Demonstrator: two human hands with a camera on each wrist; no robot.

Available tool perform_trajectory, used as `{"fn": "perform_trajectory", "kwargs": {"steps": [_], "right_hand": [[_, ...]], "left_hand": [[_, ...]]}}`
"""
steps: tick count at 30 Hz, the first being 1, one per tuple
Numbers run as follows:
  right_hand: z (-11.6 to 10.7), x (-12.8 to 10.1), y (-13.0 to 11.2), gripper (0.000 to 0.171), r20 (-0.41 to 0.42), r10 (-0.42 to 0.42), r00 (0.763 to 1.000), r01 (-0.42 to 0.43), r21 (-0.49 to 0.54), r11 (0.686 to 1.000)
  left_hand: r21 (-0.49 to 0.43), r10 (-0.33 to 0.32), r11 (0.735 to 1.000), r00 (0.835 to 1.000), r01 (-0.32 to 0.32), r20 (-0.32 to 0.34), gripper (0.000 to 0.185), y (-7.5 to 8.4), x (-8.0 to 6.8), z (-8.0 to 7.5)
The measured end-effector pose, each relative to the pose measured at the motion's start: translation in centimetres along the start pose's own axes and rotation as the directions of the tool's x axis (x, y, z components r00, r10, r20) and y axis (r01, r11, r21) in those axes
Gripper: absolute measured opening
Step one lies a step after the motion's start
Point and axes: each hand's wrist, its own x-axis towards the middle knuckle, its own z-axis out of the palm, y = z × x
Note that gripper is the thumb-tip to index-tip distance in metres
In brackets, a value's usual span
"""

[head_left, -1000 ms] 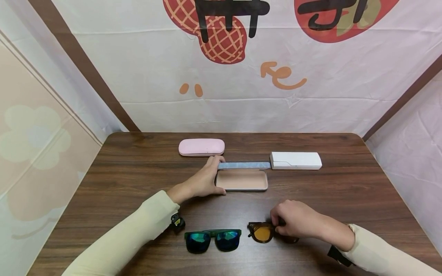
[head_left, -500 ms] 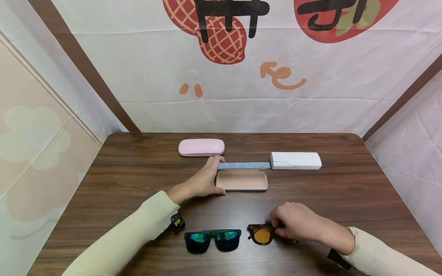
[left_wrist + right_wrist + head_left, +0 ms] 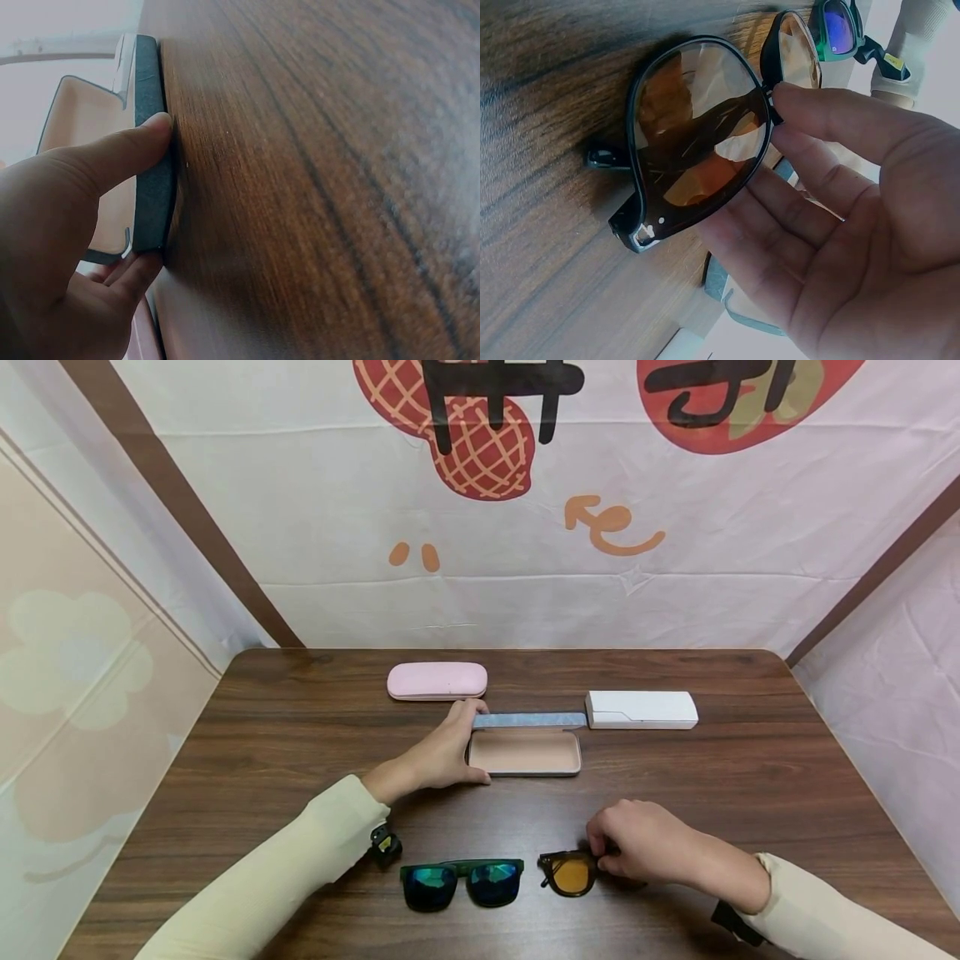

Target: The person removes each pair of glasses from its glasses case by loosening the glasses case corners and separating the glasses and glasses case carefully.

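An opened glasses case with a beige lining and a raised bluish lid stands mid-table in the head view. My left hand grips its left end. In the left wrist view, the thumb presses the case's dark front wall, with the other fingers round its end. Nearer the front, my right hand pinches dark-framed sunglasses with amber lenses by the bridge. The right wrist view shows these sunglasses close over the wood, their temples folded behind the lenses. The hand hides their right half in the head view.
Green-framed sunglasses with blue mirrored lenses lie left of the amber pair. A closed pink glasses case is behind the left hand. A white case sits right of the opened one. A printed curtain hangs behind the table.
The right hand has shifted slightly toward the front, and the amber-lens sunglasses have tilted a little in its pinch. The left hand and the case stay put.
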Motion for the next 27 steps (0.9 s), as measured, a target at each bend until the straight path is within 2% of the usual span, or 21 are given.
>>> {"fn": "perform_trajectory", "kwargs": {"steps": [7, 27], "right_hand": [[-0.03, -0.04, 0.02, 0.026, 0.015, 0.002, 1.000, -0.003, 0.031, 1.000], [0.02, -0.02, 0.00, 0.026, 0.027, 0.009, 1.000, -0.010, 0.034, 0.999]], "left_hand": [[0.005, 0.000, 1.000, 1.000, 0.000, -0.004, 0.091, -0.01, 0.00, 0.03], [0.009, 0.018, 1.000, 1.000, -0.018, -0.004, 0.091, -0.27, 0.08, 0.10]]}}
